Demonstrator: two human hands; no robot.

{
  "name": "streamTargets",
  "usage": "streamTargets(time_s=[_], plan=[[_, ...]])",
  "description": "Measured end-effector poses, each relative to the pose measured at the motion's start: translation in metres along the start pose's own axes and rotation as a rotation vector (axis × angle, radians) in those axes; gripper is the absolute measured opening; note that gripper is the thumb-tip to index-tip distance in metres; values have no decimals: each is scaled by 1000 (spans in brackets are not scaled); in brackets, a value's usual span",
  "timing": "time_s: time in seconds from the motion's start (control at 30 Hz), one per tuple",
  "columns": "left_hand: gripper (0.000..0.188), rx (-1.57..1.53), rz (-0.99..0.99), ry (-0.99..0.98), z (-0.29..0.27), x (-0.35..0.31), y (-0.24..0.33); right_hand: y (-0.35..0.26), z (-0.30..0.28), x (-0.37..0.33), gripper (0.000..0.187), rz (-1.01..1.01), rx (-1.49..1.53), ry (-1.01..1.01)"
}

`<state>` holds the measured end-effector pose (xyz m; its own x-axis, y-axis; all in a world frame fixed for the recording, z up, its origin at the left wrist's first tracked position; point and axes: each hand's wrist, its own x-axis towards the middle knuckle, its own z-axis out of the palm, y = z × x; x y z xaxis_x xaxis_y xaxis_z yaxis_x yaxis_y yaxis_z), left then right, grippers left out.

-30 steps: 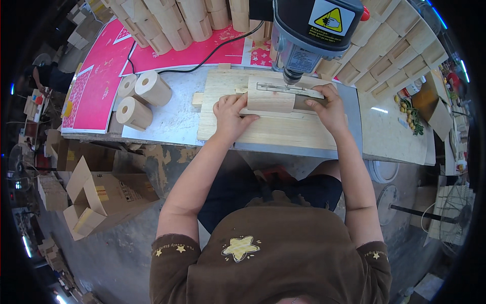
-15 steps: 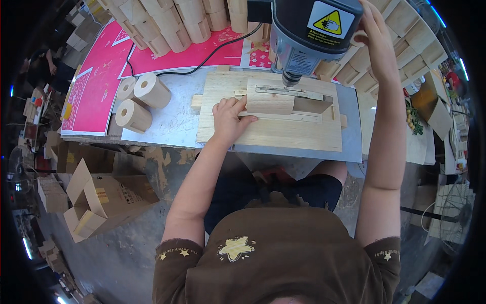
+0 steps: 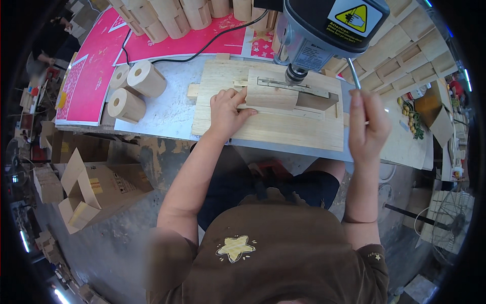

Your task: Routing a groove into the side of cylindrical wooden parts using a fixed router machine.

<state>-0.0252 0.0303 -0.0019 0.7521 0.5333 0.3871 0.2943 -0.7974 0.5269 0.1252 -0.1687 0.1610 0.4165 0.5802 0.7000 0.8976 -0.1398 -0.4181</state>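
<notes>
A pale wooden piece (image 3: 271, 97) with a flat front lies on a wooden jig board (image 3: 217, 76). My left hand (image 3: 228, 112) grips its left end, the thumb lying along the near side. Over the piece hangs the dark chuck (image 3: 295, 75) of a bench drill press (image 3: 316, 43); whether its bit touches the wood I cannot make out. My right hand (image 3: 369, 124) is closed round the end of the press's metal feed lever (image 3: 353, 75), right of the jig. A grey metal plate (image 3: 316, 101) sticks out at the piece's right end.
Several wooden cylinders with holes (image 3: 126, 105) stand at the table's left. Stacked wooden pieces (image 3: 174, 17) line the back, more on the right (image 3: 410, 50). A black cable (image 3: 212, 41) crosses the pink sheet (image 3: 177, 45). An open cardboard box (image 3: 104, 190) sits on the floor.
My right hand has come down and toward me from beside the drill press head, pulling the lever. The chuck sits slightly lower in the picture. My left hand keeps its grip on the wooden piece.
</notes>
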Motion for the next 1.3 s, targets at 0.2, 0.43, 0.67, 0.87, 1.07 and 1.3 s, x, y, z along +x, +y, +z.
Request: streamTargets(time_s=[0.2, 0.43, 0.67, 0.87, 1.07, 1.3], plan=[[59, -2, -7, -7, -2, 3, 4, 44, 59, -38, 8, -89, 77, 164], [58, -6, -20, -16, 3, 0, -1, 32, 38, -30, 10, -117, 67, 128], [50, 14, -2, 63, 24, 2, 25, 19, -3, 117, 28, 75, -58, 115], [60, 34, -9, -16, 25, 4, 32, 63, 5, 140, 26, 12, 25, 76], [53, -8, -45, -18, 24, 5, 32, 9, -18, 68, 17, 4, 87, 50], [55, -2, -22, -12, 24, 6, 34, 26, 23, -21, 9, -26, 191, 120]])
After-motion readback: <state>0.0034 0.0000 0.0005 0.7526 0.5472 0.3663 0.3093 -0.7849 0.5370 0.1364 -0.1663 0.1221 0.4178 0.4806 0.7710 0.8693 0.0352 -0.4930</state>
